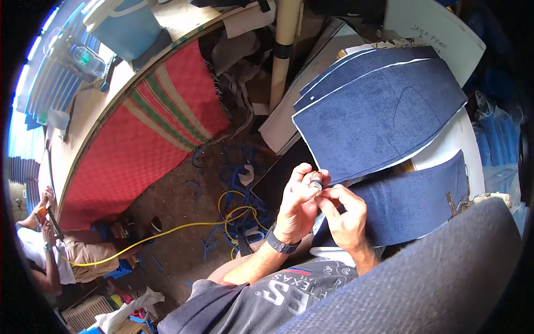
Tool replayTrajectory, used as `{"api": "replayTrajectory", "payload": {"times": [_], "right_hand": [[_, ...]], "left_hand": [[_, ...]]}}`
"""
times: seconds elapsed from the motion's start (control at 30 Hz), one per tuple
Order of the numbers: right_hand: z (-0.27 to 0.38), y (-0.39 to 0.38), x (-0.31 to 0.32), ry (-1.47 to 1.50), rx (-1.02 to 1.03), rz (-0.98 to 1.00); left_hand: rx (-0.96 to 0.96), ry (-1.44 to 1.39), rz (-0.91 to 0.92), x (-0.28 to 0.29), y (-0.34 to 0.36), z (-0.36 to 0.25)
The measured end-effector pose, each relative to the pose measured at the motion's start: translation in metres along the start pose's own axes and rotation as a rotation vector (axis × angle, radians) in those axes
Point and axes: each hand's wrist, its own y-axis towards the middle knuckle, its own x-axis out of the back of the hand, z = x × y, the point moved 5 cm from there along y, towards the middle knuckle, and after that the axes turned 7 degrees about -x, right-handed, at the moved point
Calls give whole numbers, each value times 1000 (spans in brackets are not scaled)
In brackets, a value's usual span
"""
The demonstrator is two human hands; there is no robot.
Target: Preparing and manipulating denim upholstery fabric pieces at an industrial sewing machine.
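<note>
between the person's two hands, in front of the chest, i see from my remote post a small round piece (316,184), dark and pale, too small for me to name. the left hand (296,197) grasps it between thumb and curled fingers, likely to keep it steady, while the right hand (346,214) brings thumb and forefinger together right at it; whether they pinch part of it i cannot tell. my guess is it's held raised so fingertips and eyes can both reach it. just beyond, dark blue panels (372,122) lie overlapped, perhaps stacked to keep them together; the topmost bears a drawn curve. another blue panel (409,197) lies beside the right hand. farther left, a red striped cloth (150,156) hangs below the table (89,106), maybe as a screen, and a yellow cord (183,225) crosses the floor (172,203) toward a co-worker (92,247).
</note>
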Motion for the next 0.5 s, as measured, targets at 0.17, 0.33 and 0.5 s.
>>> {"api": "replayTrajectory", "payload": {"times": [0.17, 0.33, 0.5], "right_hand": [[-14, -4, 9, 66, -33, 82], [-29, -12, 30, 234, -109, 58], [-18, -12, 56, 665, -73, 15]], "left_hand": [[2, -30, -49, 1, 2, 2], [29, -106, -78, 1, 5, 1], [14, -172, -127, 4, 7, -4]]}}
